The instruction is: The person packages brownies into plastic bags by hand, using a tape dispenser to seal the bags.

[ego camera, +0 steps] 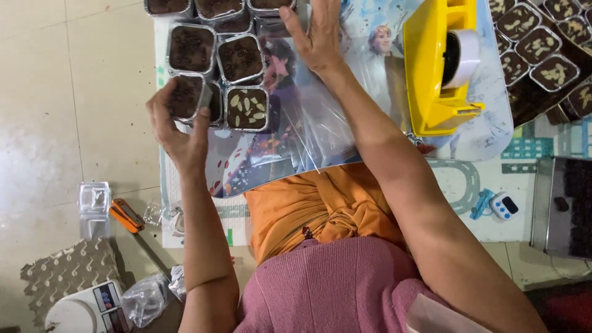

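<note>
Currently the left hand [176, 126] curls around a small square cup of brown cake [185, 97], thumb on its near edge and fingers behind it, so the grip is a closed pinch on that one cup. This cup sits at the left end of the cluster of filled cups [216, 55], just left of an almond-topped cup [246, 108] and touching or nearly touching it; the exact gap cannot be resolved.

The right hand [317, 37] lies flat, fingers together and extended, pressing on a pile of clear plastic bags [308, 123] to the right of the cluster. It holds nothing.

All cups rest on a low printed table [493, 132], with a yellow tape dispenser [441, 68] well right of the cluster and more almond-topped cups [542, 43] beyond it.

Risks, as judged from this arrangement:

- Tight packing. The held cup stands against its neighbours; lifting it at a tilt may drag or tip the almond-topped cup beside it.
- Soft walls. The cups appear thin; a hard pinch may dent the rim or press a thumb into the cake surface.
- Slippery film. The bags lie loose and overlap; if the right hand slides, they may shift toward the cluster or off the near table edge.
- Edge position. The held cup is near the left table edge, so a slip would likely send it to the floor.
</note>
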